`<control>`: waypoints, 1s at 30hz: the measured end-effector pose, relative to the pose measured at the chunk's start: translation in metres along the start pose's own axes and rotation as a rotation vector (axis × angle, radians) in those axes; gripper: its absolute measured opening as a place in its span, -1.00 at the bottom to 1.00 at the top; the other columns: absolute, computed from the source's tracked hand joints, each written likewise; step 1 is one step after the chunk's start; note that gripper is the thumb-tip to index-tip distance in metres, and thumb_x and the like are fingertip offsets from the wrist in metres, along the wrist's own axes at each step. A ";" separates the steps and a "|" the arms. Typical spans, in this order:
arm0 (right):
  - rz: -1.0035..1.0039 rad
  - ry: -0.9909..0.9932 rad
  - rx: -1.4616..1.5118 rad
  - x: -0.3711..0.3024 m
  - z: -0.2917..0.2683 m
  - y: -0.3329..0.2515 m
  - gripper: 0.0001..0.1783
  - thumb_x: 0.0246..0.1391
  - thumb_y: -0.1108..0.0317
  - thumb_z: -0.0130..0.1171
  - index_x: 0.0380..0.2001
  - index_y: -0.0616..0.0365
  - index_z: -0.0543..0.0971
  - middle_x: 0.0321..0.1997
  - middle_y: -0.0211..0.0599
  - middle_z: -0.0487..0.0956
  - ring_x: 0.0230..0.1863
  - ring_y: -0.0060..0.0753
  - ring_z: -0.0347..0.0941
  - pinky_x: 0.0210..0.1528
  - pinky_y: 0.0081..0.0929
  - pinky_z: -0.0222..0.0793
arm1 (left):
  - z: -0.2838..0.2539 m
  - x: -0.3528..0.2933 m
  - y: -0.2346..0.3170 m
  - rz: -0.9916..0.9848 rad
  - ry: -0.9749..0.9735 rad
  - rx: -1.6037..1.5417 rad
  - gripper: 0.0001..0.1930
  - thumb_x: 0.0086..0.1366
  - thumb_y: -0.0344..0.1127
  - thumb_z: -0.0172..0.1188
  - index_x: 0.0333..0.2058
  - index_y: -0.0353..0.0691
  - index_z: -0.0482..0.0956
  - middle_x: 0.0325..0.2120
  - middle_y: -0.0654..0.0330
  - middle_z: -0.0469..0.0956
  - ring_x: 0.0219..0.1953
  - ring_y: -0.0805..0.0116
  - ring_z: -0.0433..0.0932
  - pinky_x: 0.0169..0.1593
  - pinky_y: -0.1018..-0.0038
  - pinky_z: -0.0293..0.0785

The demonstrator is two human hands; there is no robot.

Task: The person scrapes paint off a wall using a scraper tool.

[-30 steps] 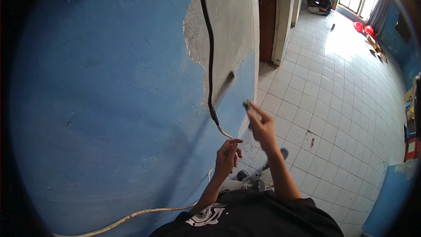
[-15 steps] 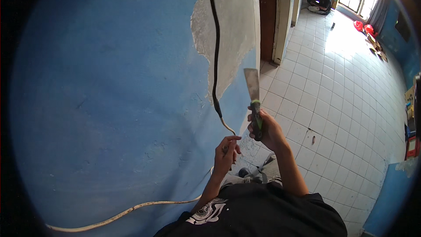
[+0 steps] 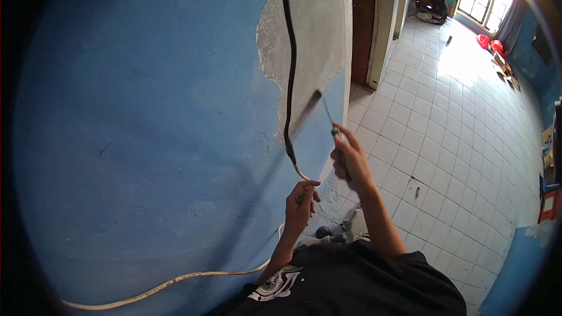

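Observation:
A blue painted wall (image 3: 146, 129) fills the left, with a bare grey patch (image 3: 316, 29) where the paint is gone. My right hand (image 3: 348, 161) grips a green-handled scraper (image 3: 329, 118), its blade edge-on against the paint line by the patch. A cable runs down the wall, black above (image 3: 288, 82) and pale below. My left hand (image 3: 301, 205) pinches the pale cable just under the black part and holds it off the wall.
The pale cable (image 3: 175, 284) trails down to the lower left. A white tiled floor (image 3: 456, 129) stretches right toward a doorway (image 3: 374, 23), a bright window and red objects (image 3: 489, 44). Paint flakes lie at the wall's foot (image 3: 336, 199).
The scraper has turned from flat-faced and upright to edge-on, and my right hand has brought its blade up against the paint edge. My left hand stays on the cable.

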State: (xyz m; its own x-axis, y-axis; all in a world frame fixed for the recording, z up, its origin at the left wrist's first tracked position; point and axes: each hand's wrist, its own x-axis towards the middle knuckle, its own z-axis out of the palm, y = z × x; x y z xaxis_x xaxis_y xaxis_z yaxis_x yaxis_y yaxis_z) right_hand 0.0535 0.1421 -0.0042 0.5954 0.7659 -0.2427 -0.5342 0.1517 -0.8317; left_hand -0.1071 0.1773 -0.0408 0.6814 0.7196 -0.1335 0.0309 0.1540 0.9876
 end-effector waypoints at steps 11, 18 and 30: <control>0.034 -0.065 0.050 0.014 -0.014 -0.009 -0.57 0.13 0.24 -0.01 0.08 0.05 0.31 -0.74 -0.51 0.25 -0.86 -0.78 0.04 -0.88 -0.75 -0.14 | 0.006 0.019 -0.010 -0.016 -0.093 0.024 -0.73 0.34 -0.19 -0.12 -0.19 -0.26 0.43 -0.59 0.30 0.41 -0.73 0.70 0.28 -0.68 0.76 0.18; 0.011 -0.125 0.089 0.021 -0.018 -0.015 -0.57 0.12 0.25 0.01 0.08 0.02 0.32 -0.75 -0.55 0.24 -0.84 -0.77 0.03 -0.86 -0.73 -0.12 | 0.011 0.020 -0.016 -0.046 -0.135 0.071 -0.74 0.34 -0.22 -0.11 -0.19 -0.28 0.42 -0.59 0.28 0.41 -0.72 0.70 0.28 -0.65 0.76 0.17; 0.095 -0.109 -0.021 0.006 -0.020 -0.005 -0.59 0.13 0.25 -0.01 0.07 0.00 0.33 -0.76 -0.59 0.22 -0.84 -0.78 0.04 -0.86 -0.73 -0.13 | 0.002 0.019 -0.020 -0.039 -0.119 0.068 -0.75 0.34 -0.24 -0.12 -0.21 -0.29 0.42 -0.57 0.27 0.42 -0.72 0.69 0.27 -0.67 0.75 0.17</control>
State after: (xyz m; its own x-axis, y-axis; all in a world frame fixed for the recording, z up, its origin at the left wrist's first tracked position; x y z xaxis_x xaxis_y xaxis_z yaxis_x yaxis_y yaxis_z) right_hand 0.0717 0.1334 -0.0113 0.4732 0.8398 -0.2661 -0.5714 0.0627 -0.8183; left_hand -0.0932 0.1863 -0.0632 0.7606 0.6278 -0.1651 0.1058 0.1311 0.9857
